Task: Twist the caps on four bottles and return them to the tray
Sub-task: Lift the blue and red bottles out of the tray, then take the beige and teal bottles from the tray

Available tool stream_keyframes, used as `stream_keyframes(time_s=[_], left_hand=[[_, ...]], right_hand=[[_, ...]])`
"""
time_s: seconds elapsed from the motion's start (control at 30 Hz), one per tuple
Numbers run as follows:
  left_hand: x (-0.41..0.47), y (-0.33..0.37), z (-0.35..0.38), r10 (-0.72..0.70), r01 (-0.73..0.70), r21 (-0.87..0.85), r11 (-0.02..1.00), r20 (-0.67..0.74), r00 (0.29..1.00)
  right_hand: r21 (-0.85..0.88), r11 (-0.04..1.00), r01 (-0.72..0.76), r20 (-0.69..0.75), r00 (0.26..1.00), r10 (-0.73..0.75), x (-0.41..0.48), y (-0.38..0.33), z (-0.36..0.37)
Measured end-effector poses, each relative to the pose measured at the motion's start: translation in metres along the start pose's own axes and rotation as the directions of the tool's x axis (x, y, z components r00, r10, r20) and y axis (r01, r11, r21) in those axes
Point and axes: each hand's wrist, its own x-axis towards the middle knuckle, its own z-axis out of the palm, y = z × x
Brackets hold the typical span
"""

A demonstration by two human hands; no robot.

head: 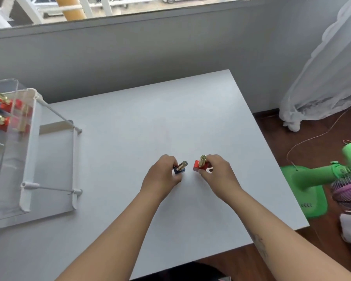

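Two hands are gripping small bottles at mid-bench: the left hand (162, 173) is clasping a blue bottle (179, 169), the right hand (217, 171) a red bottle (199, 166), both gold-capped and sitting just apart. Bare white bench (130, 128) is lying open all round. The clear tray (12, 128) is standing at the far left edge, well apart.

Matt white table (130, 128), shiny brass-like metal caps (202, 160) on glossy red and blue bottles, clear glossy plastic tray (18, 110).
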Motion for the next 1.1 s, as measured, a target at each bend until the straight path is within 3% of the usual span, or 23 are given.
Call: stream_keyframes(time_s=[0.33, 0.47, 0.7, 0.9, 1.1], left_hand=[[-0.005, -0.009, 0.017, -0.011, 0.009, -0.065, 0.998, -0.042, 0.999], [-0.014, -0.016, 0.017, -0.078, 0.074, -0.099, 0.992, -0.042, 0.996], [-0.058, -0.035, -0.004, -0.052, 0.045, -0.051, 0.998, -0.137, 0.989], [-0.091, -0.039, -0.046, 0.0, -0.047, -0.125, 0.991, -0.349, 0.937], [-0.122, -0.049, -0.133, 0.046, -0.168, -0.162, 0.972, -0.573, 0.818]], right_hand=[[0.101, 0.993, -0.053, 0.022, 0.998, 0.051, -0.004, 0.015, 0.007], [0.098, 0.988, -0.116, 0.004, 0.993, 0.116, -0.014, 0.019, 0.01], [0.133, 0.97, -0.204, -0.101, 0.971, 0.218, -0.075, 0.028, 0.023], [0.161, 0.986, 0.033, 0.063, 0.997, -0.044, -0.072, -0.042, 0.037], [0.214, 0.921, 0.325, 0.106, 0.93, -0.352, -0.04, -0.162, 0.061]])
